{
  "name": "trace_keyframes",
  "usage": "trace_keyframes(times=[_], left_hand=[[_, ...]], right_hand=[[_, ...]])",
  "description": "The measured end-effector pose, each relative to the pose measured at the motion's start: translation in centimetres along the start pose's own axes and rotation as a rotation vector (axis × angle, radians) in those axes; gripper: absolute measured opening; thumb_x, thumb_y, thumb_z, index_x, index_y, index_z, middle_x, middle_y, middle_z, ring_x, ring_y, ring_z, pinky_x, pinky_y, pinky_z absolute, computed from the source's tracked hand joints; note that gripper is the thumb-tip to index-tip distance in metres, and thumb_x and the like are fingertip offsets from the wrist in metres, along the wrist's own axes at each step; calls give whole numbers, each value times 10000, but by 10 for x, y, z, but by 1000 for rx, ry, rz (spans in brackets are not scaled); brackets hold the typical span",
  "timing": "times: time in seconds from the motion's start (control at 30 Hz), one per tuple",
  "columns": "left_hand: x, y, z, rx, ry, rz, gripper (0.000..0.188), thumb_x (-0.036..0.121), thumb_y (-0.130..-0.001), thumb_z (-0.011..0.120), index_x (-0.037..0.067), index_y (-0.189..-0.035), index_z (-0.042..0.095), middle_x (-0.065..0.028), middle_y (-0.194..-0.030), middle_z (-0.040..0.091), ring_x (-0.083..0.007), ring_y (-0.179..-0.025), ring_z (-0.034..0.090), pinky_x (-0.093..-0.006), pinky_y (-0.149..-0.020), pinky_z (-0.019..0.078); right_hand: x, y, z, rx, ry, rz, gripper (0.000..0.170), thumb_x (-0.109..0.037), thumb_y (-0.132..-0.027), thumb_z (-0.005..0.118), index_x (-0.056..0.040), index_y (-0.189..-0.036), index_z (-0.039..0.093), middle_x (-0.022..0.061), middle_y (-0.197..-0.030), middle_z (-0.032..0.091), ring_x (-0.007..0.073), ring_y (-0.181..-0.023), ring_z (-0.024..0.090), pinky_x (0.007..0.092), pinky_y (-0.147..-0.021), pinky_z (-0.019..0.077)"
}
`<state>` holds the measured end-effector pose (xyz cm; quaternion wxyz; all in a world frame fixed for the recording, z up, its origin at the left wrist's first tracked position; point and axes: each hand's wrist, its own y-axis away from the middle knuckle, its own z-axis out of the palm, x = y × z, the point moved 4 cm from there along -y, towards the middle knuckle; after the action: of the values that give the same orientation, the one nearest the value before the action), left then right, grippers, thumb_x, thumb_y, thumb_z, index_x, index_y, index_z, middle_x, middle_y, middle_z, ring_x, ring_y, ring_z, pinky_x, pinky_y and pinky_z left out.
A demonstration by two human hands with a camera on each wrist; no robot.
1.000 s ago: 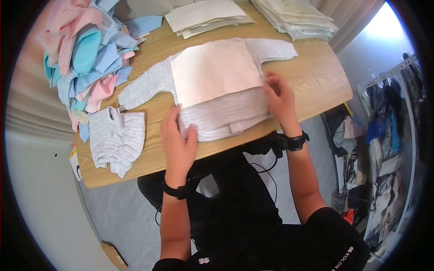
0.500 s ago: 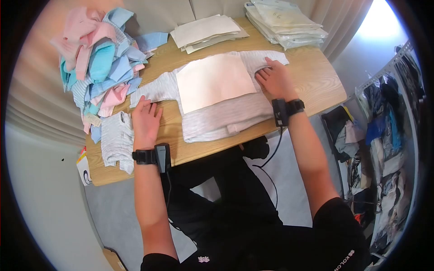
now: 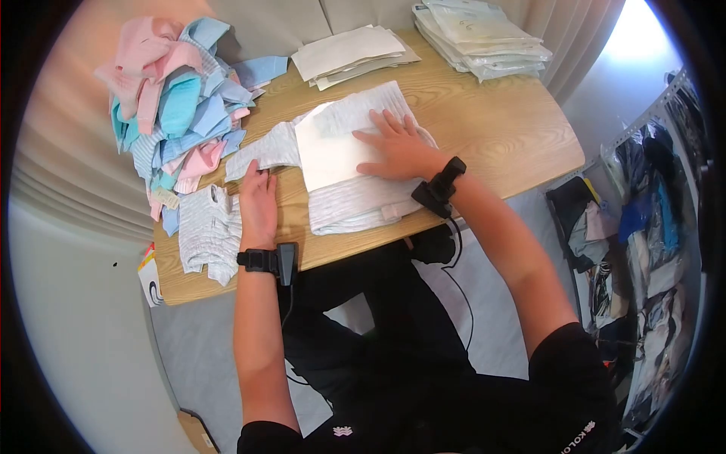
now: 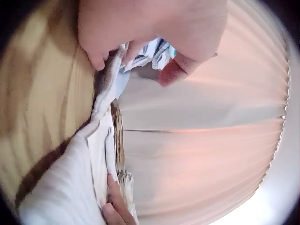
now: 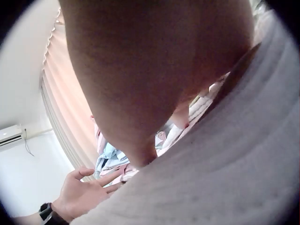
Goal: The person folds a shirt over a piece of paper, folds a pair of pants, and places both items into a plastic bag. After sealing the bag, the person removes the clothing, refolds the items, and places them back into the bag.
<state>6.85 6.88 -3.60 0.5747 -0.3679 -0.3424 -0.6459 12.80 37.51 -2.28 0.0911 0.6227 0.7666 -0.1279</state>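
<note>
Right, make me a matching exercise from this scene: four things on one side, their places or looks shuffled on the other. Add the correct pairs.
Column one
1. Right hand
2. Clothes pile
3. Stack of pale sheets
4. Stack of plastic bags

Column two
A. Near the middle of the far side of the table
B. See-through, at the table's far right
C. Fingers spread, over the long-sleeved grey garment
D. Mostly pink, teal and blue, at the table's left

Correct pairs: 1-C, 2-D, 3-A, 4-B
</note>
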Motion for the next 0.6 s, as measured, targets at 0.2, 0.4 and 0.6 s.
trace_keyframes(times=[0.2, 0.4, 0.6], left_hand=[[1, 3, 8, -131, -116, 24, 726, 57, -926, 568, -66, -1587, 293, -150, -1691, 214, -278, -1561, 179, -406, -1272, 162], [1, -5, 64, -359, -813, 267, 807, 86, -876, 689, -30, -1587, 326, -255, -1699, 165, -322, -1576, 195, -416, -1251, 213], [-20, -2, 104, -727, -1230, 400, 911, 211, -842, 809, 44, -1602, 337, -235, -1713, 132, -364, -1595, 126, -431, -1265, 191]], right_hand=[[2, 1, -1, -16, -49, -16, 845, -681, -901, 600, -237, -1592, 402, 244, -1698, 167, 446, -1582, 65, 620, -1252, -8], [3, 4, 3, 8, -92, -11, 856, -672, -881, 631, -240, -1585, 406, 235, -1698, 180, 427, -1588, 52, 610, -1253, -27], [5, 3, 8, 52, -84, -34, 850, -670, -874, 639, -231, -1573, 433, 240, -1689, 208, 426, -1587, 71, 614, -1254, -12]])
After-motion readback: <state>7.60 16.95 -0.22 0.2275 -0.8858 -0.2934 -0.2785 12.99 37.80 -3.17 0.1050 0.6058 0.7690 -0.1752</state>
